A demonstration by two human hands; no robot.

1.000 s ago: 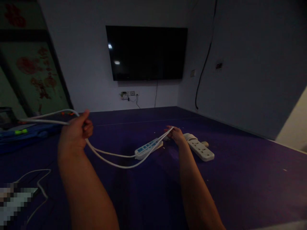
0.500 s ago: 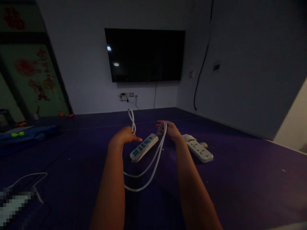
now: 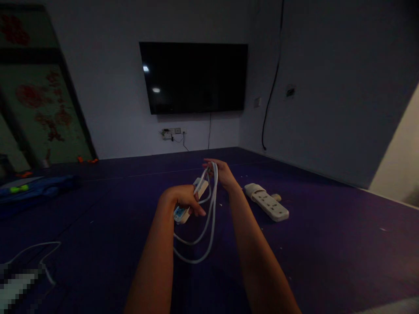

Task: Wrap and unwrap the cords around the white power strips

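A white power cord (image 3: pixel 212 213) hangs in long loops between my two hands. My right hand (image 3: pixel 223 172) is closed on the upper end of the loops, fingertips pointing left. Lower and to the left, my left hand (image 3: pixel 186 198) is closed on another part of the cord, thumb pointing down to the right. Behind my left hand lies a white power strip with blue sockets (image 3: pixel 180 214), partly covered by that hand and the cord. A second white power strip (image 3: pixel 271 206), its cord wound round one end, rests on the purple surface right of my right forearm.
The purple floor (image 3: pixel 327 244) carries small white scraps. At the lower left lie a thin white cable (image 3: pixel 36 245) and a pixelated flat object (image 3: pixel 18 288). Blue cloth (image 3: pixel 49 185) lies farther left. A television (image 3: pixel 196 78) hangs on the far wall, and a black cable (image 3: pixel 269 104) dangles at right.
My left hand has come in from the far left with the cord, drawing close to my right hand. The right hand has shifted slightly left and up. The cord now hangs in tighter loops.
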